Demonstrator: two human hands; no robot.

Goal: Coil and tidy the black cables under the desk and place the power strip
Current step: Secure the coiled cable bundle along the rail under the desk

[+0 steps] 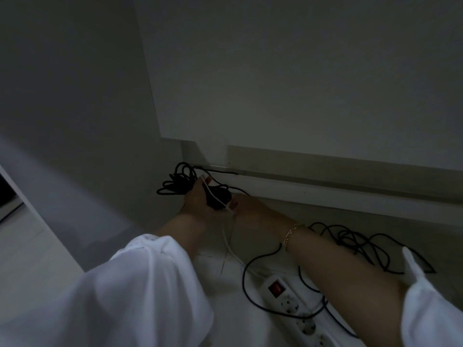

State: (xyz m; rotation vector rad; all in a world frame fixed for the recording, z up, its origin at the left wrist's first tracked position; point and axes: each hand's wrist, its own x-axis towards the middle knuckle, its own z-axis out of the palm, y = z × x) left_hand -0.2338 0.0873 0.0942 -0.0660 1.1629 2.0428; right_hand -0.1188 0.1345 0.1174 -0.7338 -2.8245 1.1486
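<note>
Past the power strip (298, 311), by the wall (300, 83), the left hand (198, 199) curls its fingers around a bunch of black cable (179, 182), and the right hand (246, 209) pinches a thin white cord (228, 245) just beside it. To do this well, I think the loops should be even and held tight, with the loose black cable (360, 242) beside the power strip pulled in slowly.

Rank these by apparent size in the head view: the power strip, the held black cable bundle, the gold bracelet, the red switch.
1. power strip, nearest the camera and cut off by the frame, so unsure against the next.
2. black cable bundle.
3. gold bracelet and red switch: too alike to rank.
</note>
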